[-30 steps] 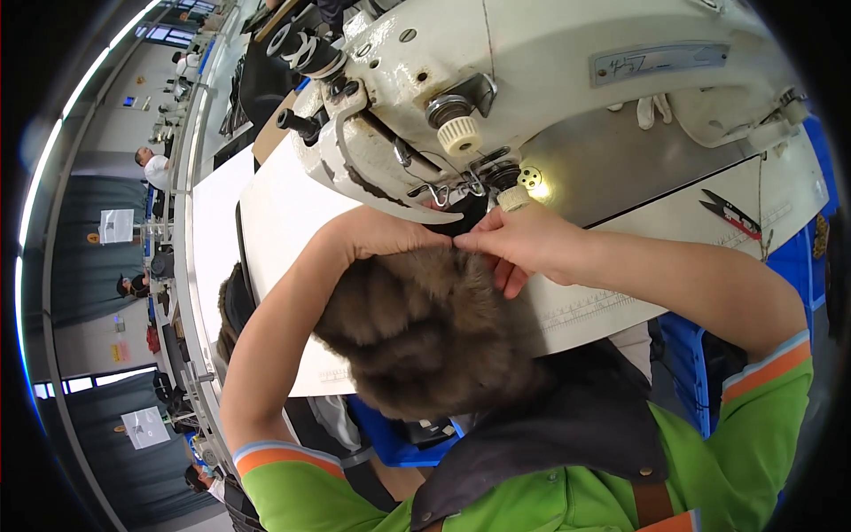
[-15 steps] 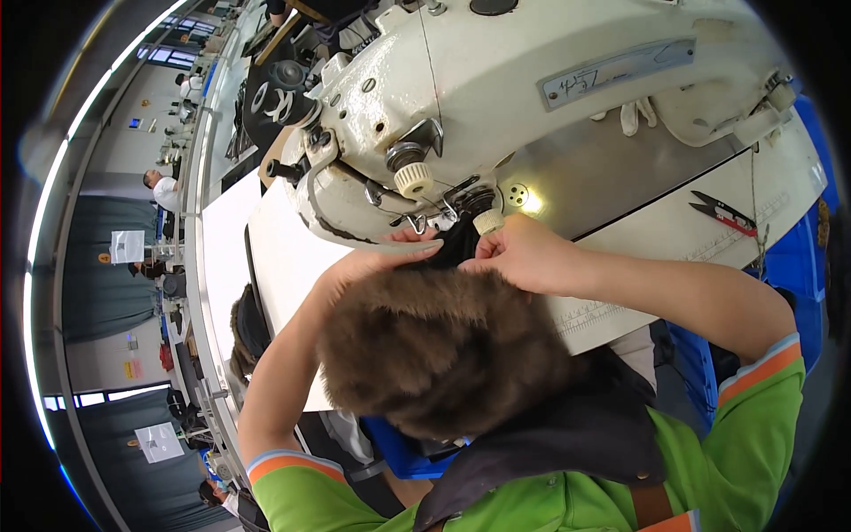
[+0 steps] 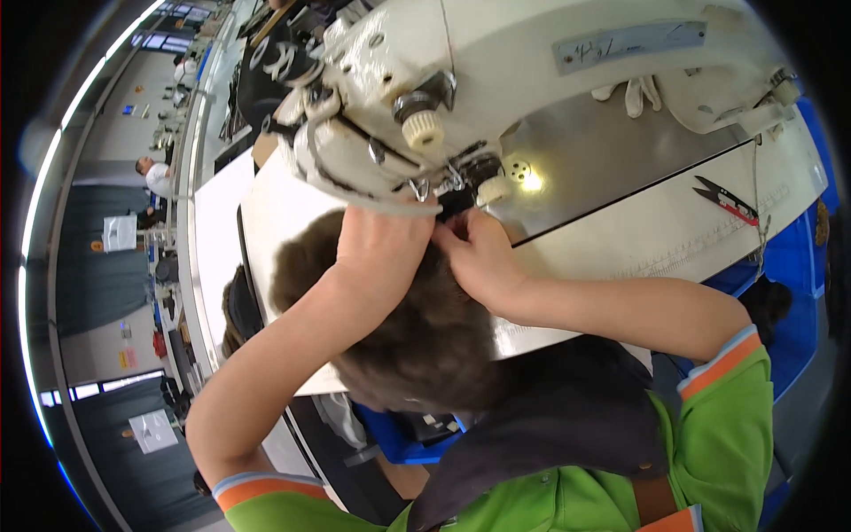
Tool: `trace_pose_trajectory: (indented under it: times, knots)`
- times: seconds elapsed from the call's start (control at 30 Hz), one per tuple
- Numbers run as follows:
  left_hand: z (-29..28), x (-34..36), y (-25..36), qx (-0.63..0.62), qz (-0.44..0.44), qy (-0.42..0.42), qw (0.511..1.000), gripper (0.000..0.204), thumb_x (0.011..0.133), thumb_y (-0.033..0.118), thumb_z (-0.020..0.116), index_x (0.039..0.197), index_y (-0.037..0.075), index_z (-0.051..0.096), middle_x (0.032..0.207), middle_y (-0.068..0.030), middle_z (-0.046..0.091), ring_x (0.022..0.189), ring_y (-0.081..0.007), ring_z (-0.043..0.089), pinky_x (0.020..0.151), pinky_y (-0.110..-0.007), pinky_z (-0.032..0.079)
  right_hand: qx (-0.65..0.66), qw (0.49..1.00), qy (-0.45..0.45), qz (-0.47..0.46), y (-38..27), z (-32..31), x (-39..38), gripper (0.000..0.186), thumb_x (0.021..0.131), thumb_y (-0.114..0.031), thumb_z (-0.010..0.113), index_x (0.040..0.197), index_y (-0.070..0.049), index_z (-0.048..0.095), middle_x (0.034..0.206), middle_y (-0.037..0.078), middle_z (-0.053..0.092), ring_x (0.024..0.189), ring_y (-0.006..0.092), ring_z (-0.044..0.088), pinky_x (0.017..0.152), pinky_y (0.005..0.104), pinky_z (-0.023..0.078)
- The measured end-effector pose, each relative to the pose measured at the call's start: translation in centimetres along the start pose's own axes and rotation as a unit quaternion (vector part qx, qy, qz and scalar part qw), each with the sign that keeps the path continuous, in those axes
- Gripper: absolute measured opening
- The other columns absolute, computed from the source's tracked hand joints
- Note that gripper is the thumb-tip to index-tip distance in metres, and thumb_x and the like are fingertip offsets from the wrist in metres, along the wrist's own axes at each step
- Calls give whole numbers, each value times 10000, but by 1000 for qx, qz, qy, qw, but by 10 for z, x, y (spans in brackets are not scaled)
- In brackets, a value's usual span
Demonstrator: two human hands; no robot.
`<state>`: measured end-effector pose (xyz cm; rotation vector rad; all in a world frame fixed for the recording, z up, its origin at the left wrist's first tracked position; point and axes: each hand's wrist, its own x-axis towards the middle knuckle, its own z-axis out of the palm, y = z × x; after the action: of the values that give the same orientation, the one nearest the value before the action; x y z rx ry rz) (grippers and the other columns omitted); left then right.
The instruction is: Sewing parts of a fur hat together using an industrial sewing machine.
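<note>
A brown furry piece (image 3: 399, 346) bunches in front of the white sewing machine (image 3: 505, 62) and hangs over the table's near edge. Its black fabric (image 3: 456, 211) lies under the machine's needle area. My left hand (image 3: 386, 244) rests on the fur's far side, back upward; its fingertips are hidden beneath the machine head. Close beside it, my right hand (image 3: 483, 266) has thumb and fingers pinched at the edge where black fabric meets fur. The needle itself does not show.
Red-handled thread snips (image 3: 727, 202) lie on the white tabletop (image 3: 620, 257) at the right. A white glove (image 3: 640, 96) sits behind the machine arm. Blue bins (image 3: 793, 284) stand at the right. Another dark, fur-edged piece (image 3: 238, 306) lies at the left edge.
My left hand has moved over the fur and turned its back upward. My right hand has drawn a little nearer to me and left. The fur has shifted left.
</note>
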<state>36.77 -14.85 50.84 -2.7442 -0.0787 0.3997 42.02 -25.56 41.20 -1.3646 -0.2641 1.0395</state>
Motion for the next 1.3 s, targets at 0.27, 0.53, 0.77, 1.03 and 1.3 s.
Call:
trace_pose_trajectory:
  times: [0.27, 0.53, 0.77, 1.03, 1.3]
  knots:
    - [16, -10, 17, -394, -192, 72, 896, 308, 795, 261, 733, 945, -3, 685, 877, -153, 670, 820, -310, 645, 748, -383, 503, 135, 974, -153, 102, -11, -45, -5, 272, 975, -305, 566, 975, -39, 510, 793, 60, 557, 547, 151, 581, 443, 287, 505]
    - [17, -1, 10, -486, -220, 28, 845, 419, 776, 308, 791, 958, -45, 659, 767, -75, 666, 720, -110, 599, 693, -275, 493, 115, 954, -207, 182, -23, -69, -1, 207, 985, -244, 549, 934, -47, 511, 772, 49, 556, 558, 130, 554, 460, 258, 453]
    - [14, 4, 32, -333, -145, 53, 930, 356, 699, 165, 782, 966, -4, 620, 844, -144, 638, 725, -269, 599, 679, -341, 493, 54, 975, -191, 100, -16, -62, -2, 217, 995, -232, 526, 932, -27, 497, 753, 67, 564, 522, 138, 567, 419, 271, 470]
    - [32, -18, 48, -410, -226, 207, 859, 132, 812, 66, 720, 916, 7, 665, 753, -64, 547, 615, -145, 469, 589, -281, 424, 25, 978, -196, 67, -15, -56, -4, 251, 992, -243, 530, 948, -1, 480, 745, 68, 562, 518, 144, 581, 409, 270, 495]
    - [31, -10, 36, -468, -193, 170, 846, 112, 844, 77, 673, 913, -12, 669, 814, -114, 620, 743, -245, 567, 699, -326, 466, 22, 975, -213, 61, -14, -59, -4, 263, 988, -249, 538, 970, 9, 488, 758, 69, 566, 522, 145, 586, 410, 274, 498]
